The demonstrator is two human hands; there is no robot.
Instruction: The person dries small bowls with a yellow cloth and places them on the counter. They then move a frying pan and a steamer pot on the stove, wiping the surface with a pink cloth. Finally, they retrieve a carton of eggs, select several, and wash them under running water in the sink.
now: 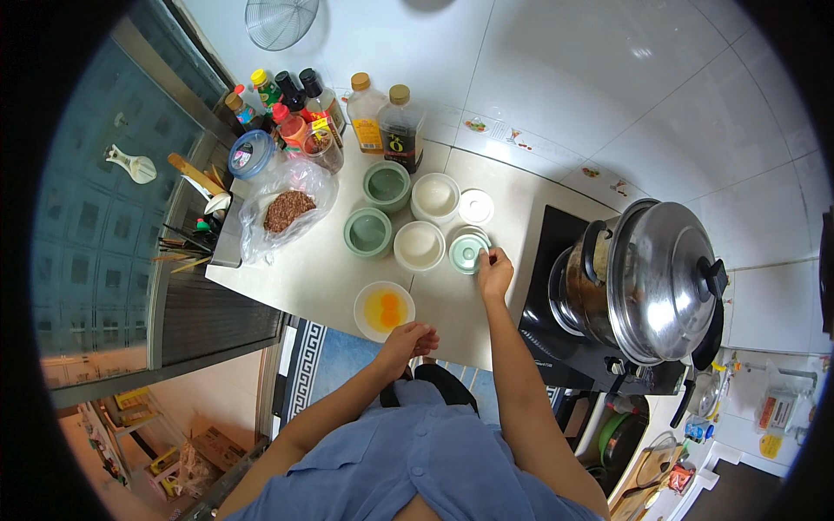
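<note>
My right hand (495, 275) pinches the edge of a pale green lid (465, 254) with a round knob. That lid overlaps another lid beneath it, mostly hidden, and a white lid (476, 207) lies just behind. Left of the lids stand two white cups (419, 246) and two green cups (367, 233), all uncovered; I see nothing inside them. Near the counter's front edge, a white bowl (359, 312) contains raw egg (389, 309) with two whole yolks. My left hand (409, 345) hovers by the bowl's lower right rim, fingers loosely curled and holding nothing.
A steel pot with a domed lid (664, 280) stands on the black cooktop (554, 244) to the right. A plastic bag (319, 185) holding reddish-brown grain lies at the left. Several sauce bottles (401, 130) line the wall, and a utensil holder (228, 234) sits at the left edge.
</note>
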